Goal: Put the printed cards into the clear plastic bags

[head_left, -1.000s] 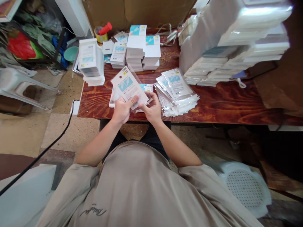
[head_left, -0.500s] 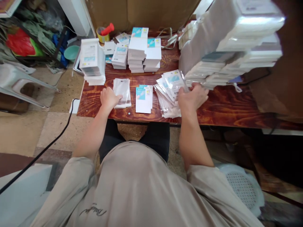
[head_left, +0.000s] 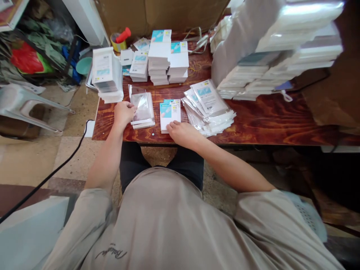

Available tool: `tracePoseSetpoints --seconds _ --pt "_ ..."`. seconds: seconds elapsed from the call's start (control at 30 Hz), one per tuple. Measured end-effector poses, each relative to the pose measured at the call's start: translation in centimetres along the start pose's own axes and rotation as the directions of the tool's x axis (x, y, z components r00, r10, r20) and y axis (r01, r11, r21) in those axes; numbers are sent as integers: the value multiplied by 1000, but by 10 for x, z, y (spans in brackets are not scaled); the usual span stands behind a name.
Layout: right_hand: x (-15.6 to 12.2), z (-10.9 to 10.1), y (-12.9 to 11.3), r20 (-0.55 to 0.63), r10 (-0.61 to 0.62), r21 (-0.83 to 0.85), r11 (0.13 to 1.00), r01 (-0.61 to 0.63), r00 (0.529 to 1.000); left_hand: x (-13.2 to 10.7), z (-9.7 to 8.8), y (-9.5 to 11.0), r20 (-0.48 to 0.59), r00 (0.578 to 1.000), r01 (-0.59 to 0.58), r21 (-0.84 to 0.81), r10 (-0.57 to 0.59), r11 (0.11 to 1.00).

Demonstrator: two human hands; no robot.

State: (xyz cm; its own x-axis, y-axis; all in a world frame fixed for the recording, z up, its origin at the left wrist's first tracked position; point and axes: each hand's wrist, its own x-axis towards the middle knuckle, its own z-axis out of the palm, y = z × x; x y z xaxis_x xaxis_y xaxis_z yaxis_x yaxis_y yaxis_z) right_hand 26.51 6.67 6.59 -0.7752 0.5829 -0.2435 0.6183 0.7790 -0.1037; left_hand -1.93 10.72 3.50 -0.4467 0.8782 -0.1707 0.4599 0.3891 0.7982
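My left hand [head_left: 125, 113] is closed in a pinch at the left edge of a clear plastic bag [head_left: 140, 108]. The bag's top edge is partly lifted and askew from the pile of bags under it. Over the lower part of a small pile of printed cards [head_left: 168, 109], blue and white, lies my right hand [head_left: 184, 133]. Its fingertips are bent together onto the top card; the thumb is hidden. Just right of this hand, bagged cards [head_left: 206, 101] lie in a loose, fanned heap.
Tall stacks of bagged cards [head_left: 267, 41] stand at the right. Along the back are card stacks [head_left: 159, 56] and a yellow tape roll [head_left: 119, 45] with a red object in it. Another bagged stack [head_left: 104, 71] stands at the left. The wooden table's front edge [head_left: 267, 141] runs before me.
My right hand has left the fanned bagged cards and moved left onto the printed cards. My left hand has drawn the top bag slightly left, off its pile.
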Motion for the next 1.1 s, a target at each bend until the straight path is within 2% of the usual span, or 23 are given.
tracePoseSetpoints --seconds 0.1,0.13,0.2,0.23,0.27,0.3,0.33,0.37,0.4,0.43,0.47,0.5,0.57,0.7,0.8,0.83,0.9,1.03,1.1 --pt "-2 -2 -1 27 10 4 1000 -10 1000 -2 5 0 -17 1000 -6 -95 4 995" --pt "-3 -1 2 15 14 27 1000 -14 1000 -3 7 0 -2 1000 12 -171 -12 985" --pt "-4 4 8 -99 92 125 989 -79 991 -6 11 1 51 998 61 -331 -46 942" --pt "-4 7 12 -214 184 215 967 -137 959 -8 12 1 85 995 85 -390 -56 917" --pt "-5 10 15 -345 310 344 920 -188 886 -10 13 2 116 991 106 -436 -61 894" --pt "-5 12 17 -453 456 505 839 -202 766 -12 13 2 138 989 119 -476 -60 871" --pt "-6 14 19 -501 597 670 726 -156 627 -14 12 3 146 988 120 -512 -52 851" --pt "-7 15 19 -481 710 805 590 -60 514 -16 11 3 142 989 107 -544 -35 832" --pt "-8 16 19 -417 786 895 444 53 457 -18 10 4 129 992 85 -572 -12 816" --pt "-8 17 17 -337 826 941 301 153 452 -19 8 6 110 994 61 -597 6 800" --pt "-9 17 15 -265 837 959 177 223 478 -21 7 8 87 996 44 -618 13 785" --pt "-10 18 13 -208 832 962 78 262 515 -23 5 10 64 998 33 -636 11 771" --pt "-11 20 6 -127 806 958 -52 282 579 -29 4 17 28 999 32 -667 -18 744" --pt "-7 27 -9 -33 743 950 -184 252 668 -42 11 31 4 996 71 -691 -94 719" --pt "1 33 -16 8 724 949 -224 223 690 -53 19 37 4 994 83 -708 -113 701" --pt "4 35 -17 11 734 948 -224 227 679 -56 22 39 9 993 86 -714 -114 695" --pt "11 37 -20 -11 779 947 -194 257 627 -62 28 40 23 994 90 -723 -106 685" --pt "27 39 -32 -77 879 932 -104 346 471 -73 41 38 -20 999 14 -760 -45 650" --pt "33 41 -39 -88 906 916 -89 391 413 -75 47 35 -54 999 -39 -780 -5 624"
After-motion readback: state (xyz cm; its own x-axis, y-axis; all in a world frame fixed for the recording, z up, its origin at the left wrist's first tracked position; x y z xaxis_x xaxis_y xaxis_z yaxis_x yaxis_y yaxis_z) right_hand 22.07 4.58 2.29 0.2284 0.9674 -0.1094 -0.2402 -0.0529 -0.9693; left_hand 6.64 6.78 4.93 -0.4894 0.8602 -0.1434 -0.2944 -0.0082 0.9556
